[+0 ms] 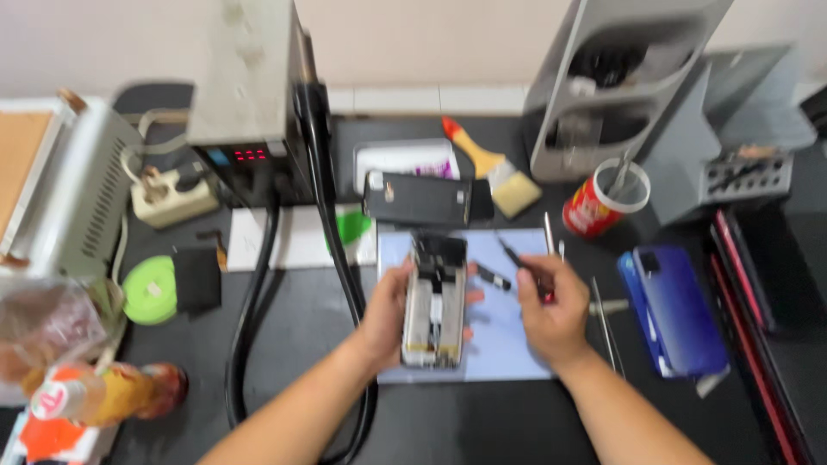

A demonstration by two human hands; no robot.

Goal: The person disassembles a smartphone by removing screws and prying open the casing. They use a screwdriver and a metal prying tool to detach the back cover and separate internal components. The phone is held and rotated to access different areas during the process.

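One opened phone, its back cover off, is grasped along its left edge by the left hand and is held just above a pale blue mat at the centre of a black table. A thin tool is pinched in the fingers of the right hand, at 3 o'clock from the phone, with its dark tip pointing toward 11 o'clock; what kind of tool it is cannot be told through the blur. A second phone, dark and lying flat, is seen at 12 o'clock from the held one. A third, blue phone is laid at 3 o'clock, beyond the right hand. One paintbrush with an orange handle is found at 1 o'clock, and one red cup just past it. One green roll of tape is placed at 9 o'clock. One bottle with orange contents is laid at 8 o'clock. Two black cables are run down the table between 9 and 7 o'clock.
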